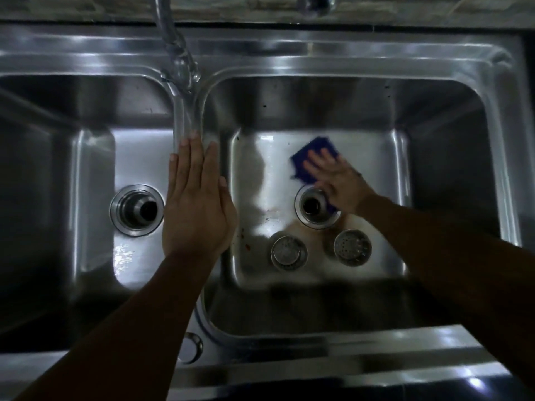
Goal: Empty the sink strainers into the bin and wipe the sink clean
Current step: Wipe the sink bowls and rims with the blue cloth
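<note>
Pressing a blue cloth point(301, 160) flat on the right basin point(260, 175) floor, at twelve o'clock of its drain point(312, 206), the right hand point(337, 180) has straight, spread fingers. The left hand point(197, 204) rests on the divider point(185, 117), fingers straight and together. A strainer point(289, 254) and a second strainer point(352, 247) lie at seven and five o'clock of the drain.

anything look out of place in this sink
The left strainer and right strainer lie loose on the right basin floor, so the left drain and right drain stand open. Reddish specks dot that floor near the left strainer, not yet wiped.
</note>
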A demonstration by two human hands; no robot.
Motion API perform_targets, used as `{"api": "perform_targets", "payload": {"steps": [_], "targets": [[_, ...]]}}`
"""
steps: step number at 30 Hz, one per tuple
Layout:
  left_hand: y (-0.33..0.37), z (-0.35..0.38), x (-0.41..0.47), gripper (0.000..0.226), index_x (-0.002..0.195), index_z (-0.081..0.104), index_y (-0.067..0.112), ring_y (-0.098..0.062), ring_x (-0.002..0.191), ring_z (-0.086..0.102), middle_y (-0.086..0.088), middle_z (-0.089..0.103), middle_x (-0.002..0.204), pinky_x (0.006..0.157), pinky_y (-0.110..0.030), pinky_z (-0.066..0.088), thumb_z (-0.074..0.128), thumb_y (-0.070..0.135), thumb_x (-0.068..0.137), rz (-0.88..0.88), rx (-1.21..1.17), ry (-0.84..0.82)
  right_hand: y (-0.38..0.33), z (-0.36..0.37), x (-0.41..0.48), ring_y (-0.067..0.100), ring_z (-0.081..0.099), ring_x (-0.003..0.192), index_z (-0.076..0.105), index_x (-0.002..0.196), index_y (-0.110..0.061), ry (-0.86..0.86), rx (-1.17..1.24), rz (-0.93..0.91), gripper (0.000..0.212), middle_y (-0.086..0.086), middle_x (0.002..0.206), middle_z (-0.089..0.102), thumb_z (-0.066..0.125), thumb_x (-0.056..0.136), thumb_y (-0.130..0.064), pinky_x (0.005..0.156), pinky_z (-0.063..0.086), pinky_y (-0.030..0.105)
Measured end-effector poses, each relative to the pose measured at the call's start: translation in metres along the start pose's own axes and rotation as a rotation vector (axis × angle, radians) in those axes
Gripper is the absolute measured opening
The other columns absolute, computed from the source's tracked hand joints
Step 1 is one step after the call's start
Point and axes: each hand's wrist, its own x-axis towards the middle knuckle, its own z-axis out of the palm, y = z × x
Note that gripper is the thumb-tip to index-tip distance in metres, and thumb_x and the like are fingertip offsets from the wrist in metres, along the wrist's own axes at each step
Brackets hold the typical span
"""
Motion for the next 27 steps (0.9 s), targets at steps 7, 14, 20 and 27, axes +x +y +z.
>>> {"api": "perform_targets", "payload": {"steps": [7, 14, 20, 27], "targets": [[-0.003, 0.004, -0.001, 0.055, 0.155, 0.026, 0.001, -0.031, 0.155, 0.011, -0.022, 0.018, 0.164, 0.126, -0.049, 0.014, 0.031, 0.016, 0.103, 0.019, 0.047, 0.006, -0.030, 0.008, 0.042, 0.041, 0.008, 0.151, 0.008, 0.158, -0.012, 0.118, 0.075, 0.945, 0.071, 0.013, 0.166, 0.006, 0.043, 0.096, -0.021, 0.118, 0.014, 0.058], [-0.005, 0.004, -0.001, 0.055, 0.155, 0.026, 0.002, -0.027, 0.156, 0.009, -0.020, 0.017, 0.165, 0.127, -0.046, 0.012, 0.027, 0.022, 0.104, 0.009, 0.048, -0.025, -0.144, 0.030, 0.117, 0.038, 0.010, 0.151, 0.014, 0.158, -0.017, -0.104, -0.022, 0.122, 0.075, 0.008, 0.166, 0.010, 0.052, 0.094, -0.026, 0.119, 0.020, 0.057], [-0.002, 0.003, -0.001, 0.053, 0.155, 0.026, 0.001, -0.029, 0.156, 0.009, -0.021, 0.016, 0.165, 0.127, -0.047, 0.012, 0.031, 0.019, 0.105, 0.022, 0.055, -0.018, -0.068, 0.026, 0.055, 0.025, 0.013, 0.153, 0.018, 0.158, -0.028, 0.030, -0.077, 0.238, 0.060, -0.004, 0.165, 0.015, 0.038, 0.102, -0.039, 0.120, 0.012, 0.051], [0.001, 0.000, -0.004, 0.057, 0.156, 0.022, -0.001, -0.034, 0.155, 0.007, -0.024, 0.013, 0.165, 0.128, -0.047, 0.008, 0.026, 0.026, 0.105, 0.025, 0.121, -0.052, 0.044, 0.006, -0.052, 0.023, -0.004, 0.154, 0.002, 0.158, -0.029, -0.110, 0.092, 0.583, 0.068, -0.005, 0.167, -0.006, 0.039, 0.103, -0.037, 0.119, 0.004, 0.059]]}}
